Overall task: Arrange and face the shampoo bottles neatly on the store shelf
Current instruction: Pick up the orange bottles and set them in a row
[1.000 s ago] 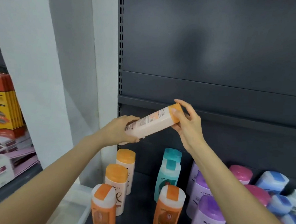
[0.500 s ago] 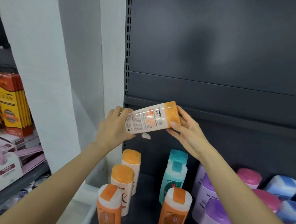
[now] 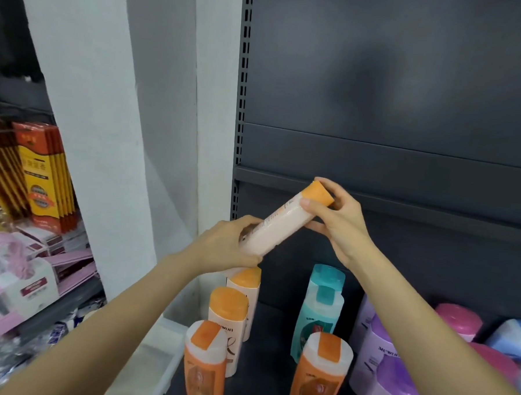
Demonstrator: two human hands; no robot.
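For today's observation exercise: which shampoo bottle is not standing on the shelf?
The white orange-capped bottle, held tilted by the left hand and right hand.

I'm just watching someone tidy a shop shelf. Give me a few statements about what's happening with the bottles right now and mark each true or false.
1. Both hands hold one white bottle with an orange cap. True: the left hand grips its base, the right hand its cap end.
2. The held bottle stands upright on the shelf. False: it is in the air, tilted, cap up and to the right.
3. A teal bottle stands on the shelf below the hands. True.
4. All the standing bottles have orange caps. False: some caps are teal, purple, pink or blue.
5. The held bottle's cap is off. False: it is on.
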